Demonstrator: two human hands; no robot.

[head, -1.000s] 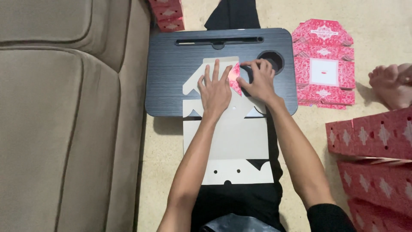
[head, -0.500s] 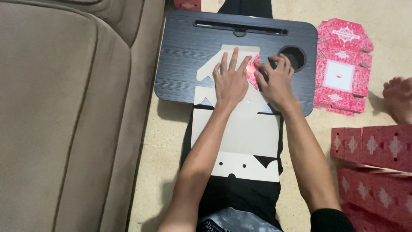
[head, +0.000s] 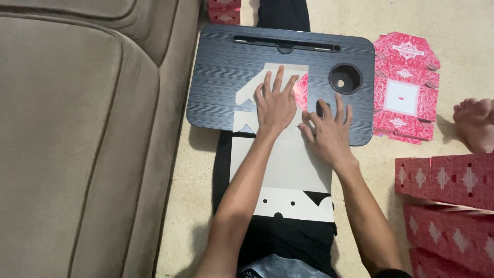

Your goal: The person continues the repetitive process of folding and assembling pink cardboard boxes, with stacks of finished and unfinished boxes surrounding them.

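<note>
Both hands flat, fingers spread, on cardboard blank; right hand slid lower, off pink flap.

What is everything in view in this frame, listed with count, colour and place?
Lap desk: one, black, on the floor across the person's legs.
Flat box blank: one, pale grey inside face up, red print showing at a folded flap, lying on the desk and lap.
Printed flat box: one, red and white, on the floor right of the desk.
Folded boxes: a stack, red, lower right.
Sofa: one, beige, left.
Bare foot: one, right edge.
Left hand: pressed flat on the blank.
Right hand: pressed flat on the blank's right edge.
</note>
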